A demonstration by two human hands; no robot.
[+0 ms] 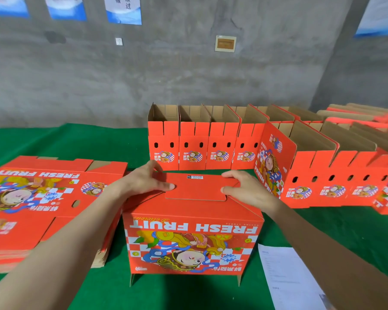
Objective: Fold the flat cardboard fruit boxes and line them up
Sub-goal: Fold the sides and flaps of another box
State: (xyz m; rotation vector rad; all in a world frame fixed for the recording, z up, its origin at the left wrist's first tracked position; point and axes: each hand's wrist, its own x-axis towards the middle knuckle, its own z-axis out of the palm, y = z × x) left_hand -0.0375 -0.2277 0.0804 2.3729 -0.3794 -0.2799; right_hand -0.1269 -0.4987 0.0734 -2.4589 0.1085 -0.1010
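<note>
A red fruit box (192, 240) stands upside down in front of me on the green table, its "FRESH FRUIT" print inverted. Its bottom flaps (197, 186) lie folded flat on top. My left hand (147, 180) presses the left side of those flaps with straight fingers. My right hand (244, 189) presses the right side the same way. A stack of flat red boxes (43, 198) lies to the left. Folded boxes stand open-topped in a back row (193, 146) and a nearer row (332, 177) at the right.
The green table cover (334, 229) spreads under everything. A white printed sheet (287, 278) lies at the front right, close to my right forearm. More flat cardboard (358, 115) is piled at the far right. A grey concrete wall with posters stands behind the table.
</note>
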